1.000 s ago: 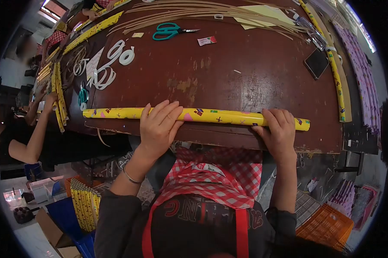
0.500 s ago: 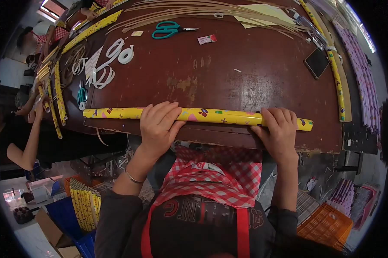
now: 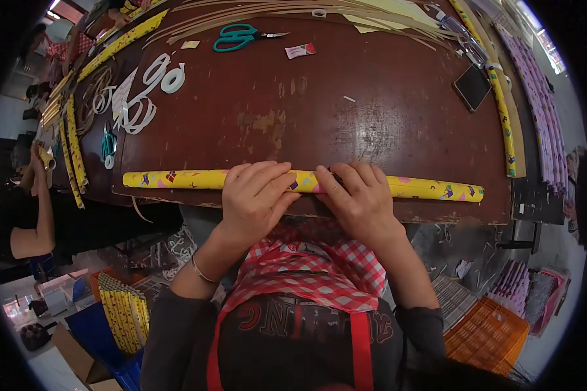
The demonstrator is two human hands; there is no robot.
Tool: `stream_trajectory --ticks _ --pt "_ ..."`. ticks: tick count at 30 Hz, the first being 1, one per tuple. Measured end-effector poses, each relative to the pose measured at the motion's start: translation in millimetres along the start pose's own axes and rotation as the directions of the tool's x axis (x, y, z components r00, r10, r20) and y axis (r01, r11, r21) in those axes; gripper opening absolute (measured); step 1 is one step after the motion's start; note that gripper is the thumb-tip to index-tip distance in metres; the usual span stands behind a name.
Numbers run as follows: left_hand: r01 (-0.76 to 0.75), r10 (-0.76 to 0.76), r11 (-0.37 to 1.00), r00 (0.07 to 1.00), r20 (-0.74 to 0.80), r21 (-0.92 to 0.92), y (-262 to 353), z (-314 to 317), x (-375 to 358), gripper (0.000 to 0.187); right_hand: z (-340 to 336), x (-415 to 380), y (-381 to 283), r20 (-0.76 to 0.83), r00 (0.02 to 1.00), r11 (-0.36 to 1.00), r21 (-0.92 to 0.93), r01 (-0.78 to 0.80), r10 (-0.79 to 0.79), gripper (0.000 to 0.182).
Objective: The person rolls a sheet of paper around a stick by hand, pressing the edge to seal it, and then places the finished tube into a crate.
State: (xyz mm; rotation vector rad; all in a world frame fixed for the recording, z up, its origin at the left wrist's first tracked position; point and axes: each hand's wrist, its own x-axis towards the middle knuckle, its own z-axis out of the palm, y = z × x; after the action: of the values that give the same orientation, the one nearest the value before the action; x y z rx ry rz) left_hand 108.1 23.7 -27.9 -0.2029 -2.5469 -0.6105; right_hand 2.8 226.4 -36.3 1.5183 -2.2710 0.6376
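Note:
A long yellow patterned roll lies left to right along the near edge of the brown table. My left hand is curled over the roll left of its middle, fingers together on top and thumb at the near side. Close beside it, my right hand wraps over the roll just right of the middle. Both ends of the roll stick out past my hands. The parts of the roll under my palms are hidden.
Teal scissors, a small packet and a white tape roll lie farther back. A dark phone is at the right, near another yellow roll. Another person's arm shows at the left.
My right hand has moved left along the roll, close to my left hand. The whole view has shifted slightly, and the person at the left has moved their arms.

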Motion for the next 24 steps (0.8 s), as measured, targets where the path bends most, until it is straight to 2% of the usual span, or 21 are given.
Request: stream_trajectory --ticks 6,8,11,20,24 --pt "0.025 -0.026 0.998 0.999 -0.018 -0.065 0.6 -5.2 -2.0 0.032 0.3 -1.7 -0.5 -0.001 1.0 1.0 0.009 0.019 -0.019 0.044" --pt "0.113 -0.112 0.992 0.993 0.025 -0.061 7.8 -7.7 4.9 0.031 0.2 -1.8 -0.3 0.002 1.0 1.0 0.009 0.017 -0.017 0.044" --pt "0.097 -0.093 0.995 0.99 0.104 -0.028 10.7 -11.2 9.5 0.03 -0.2 -1.0 -1.1 -0.007 1.0 1.0 0.009 0.014 -0.014 0.044" --pt "0.039 -0.041 0.995 0.999 -0.028 -0.088 3.2 -2.0 -0.7 0.029 -2.0 -0.4 -0.9 -0.017 1.0 1.0 0.007 0.009 -0.009 0.046" --pt "0.126 -0.124 0.991 0.991 0.046 -0.048 12.3 -8.6 7.8 0.028 -1.8 0.1 -1.7 -0.011 1.0 1.0 0.011 0.004 -0.004 0.046"
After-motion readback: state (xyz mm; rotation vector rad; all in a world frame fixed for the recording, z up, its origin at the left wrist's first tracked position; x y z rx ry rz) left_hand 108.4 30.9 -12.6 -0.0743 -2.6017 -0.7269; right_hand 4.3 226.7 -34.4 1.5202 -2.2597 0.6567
